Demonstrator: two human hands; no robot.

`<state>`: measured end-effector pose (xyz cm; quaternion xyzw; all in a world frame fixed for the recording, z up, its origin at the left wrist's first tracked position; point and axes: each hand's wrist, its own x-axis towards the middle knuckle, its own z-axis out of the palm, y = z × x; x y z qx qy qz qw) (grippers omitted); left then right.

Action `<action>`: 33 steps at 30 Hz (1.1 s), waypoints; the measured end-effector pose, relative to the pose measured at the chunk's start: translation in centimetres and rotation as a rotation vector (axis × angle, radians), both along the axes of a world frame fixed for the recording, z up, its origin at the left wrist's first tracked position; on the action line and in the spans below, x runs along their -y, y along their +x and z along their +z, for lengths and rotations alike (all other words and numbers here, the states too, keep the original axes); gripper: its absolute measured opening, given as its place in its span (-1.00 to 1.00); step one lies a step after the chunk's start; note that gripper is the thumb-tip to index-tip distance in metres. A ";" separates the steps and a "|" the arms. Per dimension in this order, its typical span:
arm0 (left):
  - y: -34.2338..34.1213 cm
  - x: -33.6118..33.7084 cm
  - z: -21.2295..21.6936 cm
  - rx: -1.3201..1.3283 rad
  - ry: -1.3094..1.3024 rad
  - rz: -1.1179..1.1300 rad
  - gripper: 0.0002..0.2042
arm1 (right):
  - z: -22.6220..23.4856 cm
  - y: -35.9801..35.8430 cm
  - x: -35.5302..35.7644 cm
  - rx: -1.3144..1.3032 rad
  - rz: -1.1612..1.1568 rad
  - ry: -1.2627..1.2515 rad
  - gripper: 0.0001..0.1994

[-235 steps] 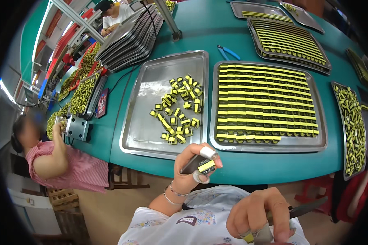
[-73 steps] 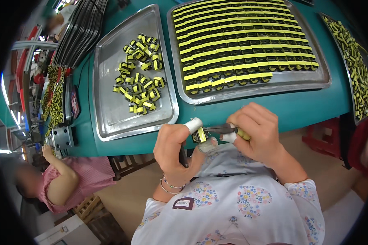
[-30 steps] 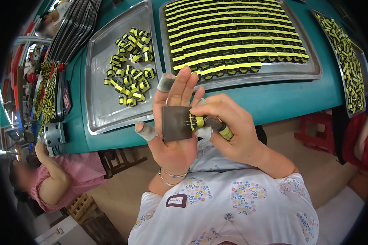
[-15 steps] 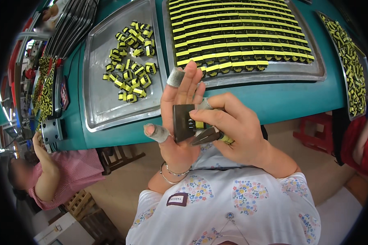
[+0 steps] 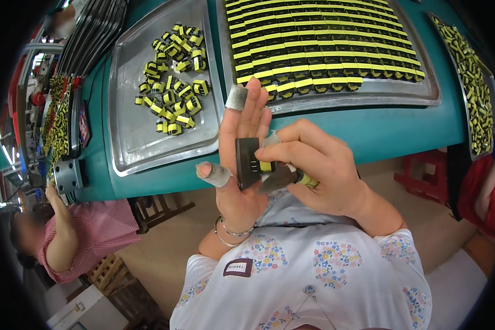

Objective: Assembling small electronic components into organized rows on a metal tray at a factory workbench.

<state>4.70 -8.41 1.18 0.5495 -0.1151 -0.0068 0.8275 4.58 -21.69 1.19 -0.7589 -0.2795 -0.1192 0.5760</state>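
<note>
My left hand [image 5: 239, 201] is held palm up with long fingers stretched out and the thumb apart; grey wraps cover its thumb and index tip. It holds a dark flat plate [image 5: 246, 159] on its palm. Against the plate's right side is a small yellow-and-black transformer [image 5: 265, 166] with thin metal pins. My right hand [image 5: 330, 170] is closed: its thumb and index finger pinch the transformer, while a pair of pliers [image 5: 308, 180] sits in the same grip. The plier jaws are blurred and point toward my left palm.
A metal tray [image 5: 135, 148] with loose transformers lies ahead on the left. Beyond my hands, another tray [image 5: 390, 94] bears rows of them. A third tray [image 5: 461, 91] stands far right. At left, a person in a striped shirt [image 5: 99, 225] sits near a metal block [image 5: 69, 176].
My right hand has shifted slightly up and right, and the plier jaws have swung and blurred. The plate in my left hand has moved a little to the right.
</note>
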 end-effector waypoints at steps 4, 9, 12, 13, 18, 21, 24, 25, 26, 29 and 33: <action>0.0 0.1 0.0 0.067 0.136 0.030 -0.14 | 0.2 0.0 -0.1 -0.127 -0.020 0.066 -0.55; 0.0 0.0 -0.2 0.036 0.081 -0.003 -0.06 | -0.2 -0.2 -0.1 -0.140 -0.028 0.094 -0.56; -0.2 -0.1 -0.4 0.031 0.045 -0.018 0.00 | -0.2 -0.4 -0.3 -0.113 -0.005 0.083 -0.57; -0.1 0.0 -0.6 0.055 0.041 -0.035 -0.03 | -0.2 -0.4 -0.2 -0.140 -0.006 0.107 -0.57; 0.0 0.7 -1.7 -0.028 -0.003 0.006 -0.17 | -1.8 -0.7 0.2 -0.131 -0.095 0.162 -0.63; -0.8 1.0 -0.9 0.062 0.002 0.063 -0.40 | -1.9 -0.8 -0.5 -0.101 -0.064 0.207 -0.65; -1.2 1.3 -0.4 0.095 0.071 0.110 -0.49 | -1.9 -1.2 -0.9 -0.097 -0.062 0.255 -0.66; -1.1 1.5 -0.4 0.086 0.095 0.121 -0.48 | -2.0 -1.2 -0.9 -0.093 -0.077 0.262 -0.66; -1.2 1.7 -0.2 0.073 0.102 0.140 -0.46 | -2.0 -1.3 -0.9 -0.088 -0.079 0.273 -0.67; -1.0 2.0 0.2 0.104 0.175 0.137 -0.43 | -2.0 -1.5 -0.7 -0.095 -0.096 0.258 -0.69; -1.3 2.5 0.7 0.139 0.258 0.144 -0.47 | -2.3 -1.6 -0.6 -0.091 -0.103 0.348 -0.67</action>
